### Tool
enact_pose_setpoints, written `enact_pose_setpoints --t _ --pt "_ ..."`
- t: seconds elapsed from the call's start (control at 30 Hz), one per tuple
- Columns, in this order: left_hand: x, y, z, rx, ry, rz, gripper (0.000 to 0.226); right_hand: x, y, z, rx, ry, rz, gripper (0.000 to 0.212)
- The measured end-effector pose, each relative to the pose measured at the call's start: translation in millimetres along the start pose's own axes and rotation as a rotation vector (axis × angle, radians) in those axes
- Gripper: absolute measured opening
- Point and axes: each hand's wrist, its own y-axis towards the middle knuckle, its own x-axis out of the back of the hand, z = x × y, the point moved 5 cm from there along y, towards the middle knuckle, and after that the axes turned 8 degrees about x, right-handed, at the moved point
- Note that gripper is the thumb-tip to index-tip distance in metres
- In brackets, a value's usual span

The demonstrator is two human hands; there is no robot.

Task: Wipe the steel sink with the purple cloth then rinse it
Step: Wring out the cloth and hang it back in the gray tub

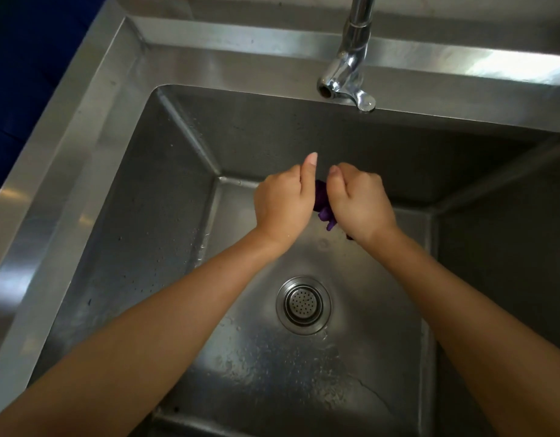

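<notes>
The purple cloth [323, 205] is bunched up between both hands, above the far part of the steel sink [165, 197]. My left hand [283, 205] grips its left end, thumb sticking up. Its right end is gripped by my right hand [360, 201], fingers curled under. Only a small twisted piece of cloth shows between the hands; the remainder is hidden in the fists. The basin floor is wet, with droplets and streaks.
A chrome tap [348, 74] stands on the back rim, its spout opening over the basin; no water runs from it. The round strainer drain [304, 305] lies in the basin floor below my forearms. A dark blue surface [26, 64] lies beyond the left rim.
</notes>
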Motion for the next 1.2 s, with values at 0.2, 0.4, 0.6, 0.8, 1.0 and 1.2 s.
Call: enact_pose_setpoints --t 0.2,0.4,0.6,0.8,1.0,1.2 --pt "6 4 -14 -0.088 0.006 -0.002 0.059 11 -6 2 -0.092 0.223 -0.101 0.041" --pt "4 0 -16 -0.100 -0.044 -0.011 0.068 10 -12 -4 -0.142 0.312 -0.149 0.043" --pt "1 -8 -27 -0.107 -0.062 0.000 0.059 23 -22 -8 -0.157 0.361 -0.210 0.042" --pt "5 -15 -48 -0.173 -0.077 0.064 0.067 48 -31 4 -0.073 0.283 -0.180 0.043" --pt "-5 -29 -71 -0.226 0.120 0.269 0.053 72 -62 2 -0.131 0.221 -0.164 0.033" --pt "-16 -43 -30 0.093 0.015 0.572 0.040 42 -109 -17 -0.238 0.312 0.100 0.028"
